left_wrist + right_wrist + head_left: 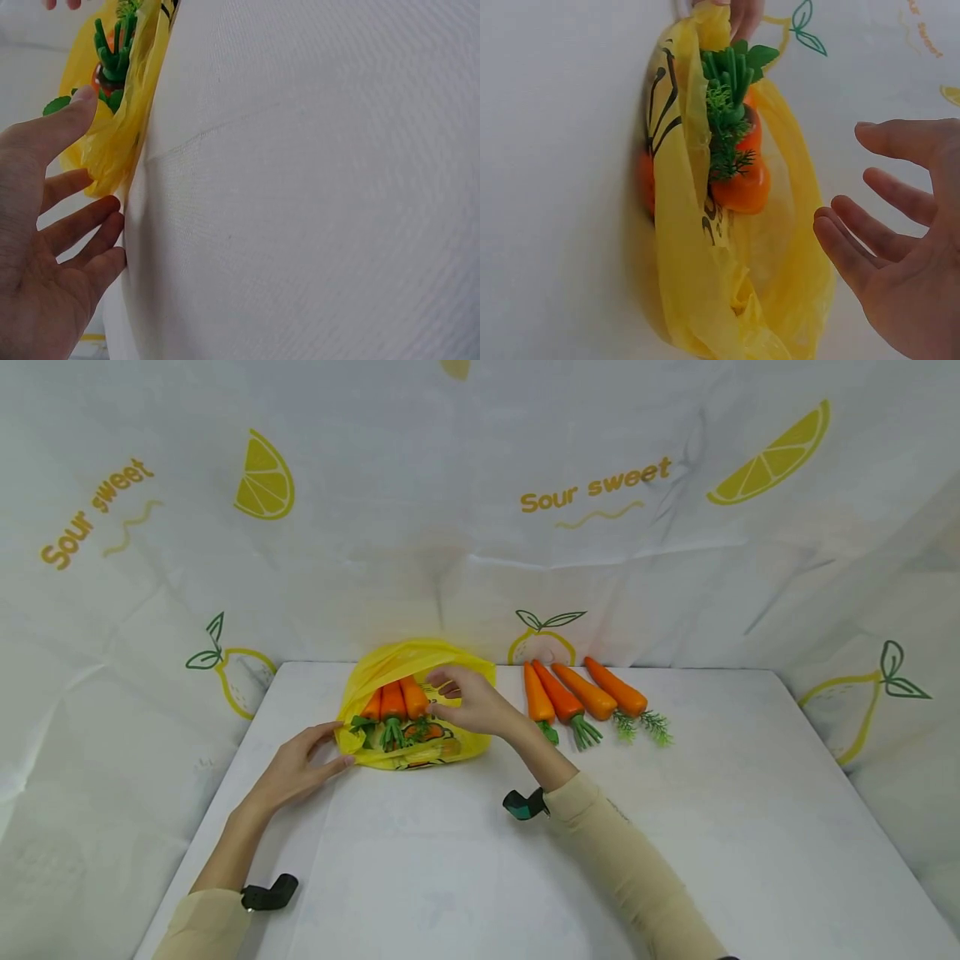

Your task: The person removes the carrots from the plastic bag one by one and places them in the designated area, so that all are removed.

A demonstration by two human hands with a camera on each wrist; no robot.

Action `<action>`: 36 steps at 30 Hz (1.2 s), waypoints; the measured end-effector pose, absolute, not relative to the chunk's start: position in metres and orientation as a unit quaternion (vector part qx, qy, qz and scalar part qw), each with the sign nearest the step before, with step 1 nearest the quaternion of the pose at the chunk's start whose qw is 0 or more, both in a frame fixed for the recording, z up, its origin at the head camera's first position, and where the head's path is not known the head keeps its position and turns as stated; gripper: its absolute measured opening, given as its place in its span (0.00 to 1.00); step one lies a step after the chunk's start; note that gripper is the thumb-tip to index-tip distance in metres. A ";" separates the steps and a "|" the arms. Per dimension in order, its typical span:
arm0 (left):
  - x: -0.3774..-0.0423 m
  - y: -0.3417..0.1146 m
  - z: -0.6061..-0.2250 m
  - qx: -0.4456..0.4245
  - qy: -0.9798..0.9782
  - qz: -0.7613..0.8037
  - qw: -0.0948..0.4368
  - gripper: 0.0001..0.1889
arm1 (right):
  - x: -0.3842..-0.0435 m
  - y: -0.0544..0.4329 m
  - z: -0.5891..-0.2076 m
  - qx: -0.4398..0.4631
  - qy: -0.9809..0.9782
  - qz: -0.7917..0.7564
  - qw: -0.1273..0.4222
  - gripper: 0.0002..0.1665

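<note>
Right hand (474, 702) is noted above the right side of the yellow plastic bag (408, 653), while the bag's left corner is attended by the left hand (303, 764).

Risks, as judged from here: the mouth could be lost if the light hold at the corner were to slip, since the film is thin and limp and might fold down over the opening. The green tops (392, 735) could be caught on the bag's rim, as they lie close to it. Three carrots (393, 700) are seen inside, tops towards the mouth; these might be drawn out if the bag were tugged or tipped.

Right hand: fingers are parted and loosely bent, thumb set well away from them; nothing is held. In the right wrist view the fingertips appear just beside the film, though contact cannot be settled from that angle. Left hand: the corner is taken between thumb and fingers, the outer fingers spread and bare of any load; firmness cannot be told.

Position: the bag is laid on the white table (435, 852), mouth towards the person. Four loose carrots (591, 696) are found to its right, side by side, green ends nearer the person.
</note>
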State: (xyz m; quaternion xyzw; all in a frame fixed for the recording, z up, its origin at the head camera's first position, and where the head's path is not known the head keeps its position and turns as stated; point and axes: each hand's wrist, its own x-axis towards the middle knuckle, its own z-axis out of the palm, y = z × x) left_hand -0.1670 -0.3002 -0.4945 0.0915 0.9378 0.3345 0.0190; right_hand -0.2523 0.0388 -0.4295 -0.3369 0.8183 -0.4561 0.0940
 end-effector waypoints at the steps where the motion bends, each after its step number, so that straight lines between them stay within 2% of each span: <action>1: -0.167 -0.300 -0.494 0.091 0.938 0.334 0.019 0.38 | -0.253 0.037 -0.432 -0.337 0.818 -0.456 0.096 0.29; 36: -0.165 -0.299 -0.491 0.091 0.937 0.338 0.020 0.37 | -0.268 0.002 -0.485 -0.277 0.836 -0.460 0.109 0.26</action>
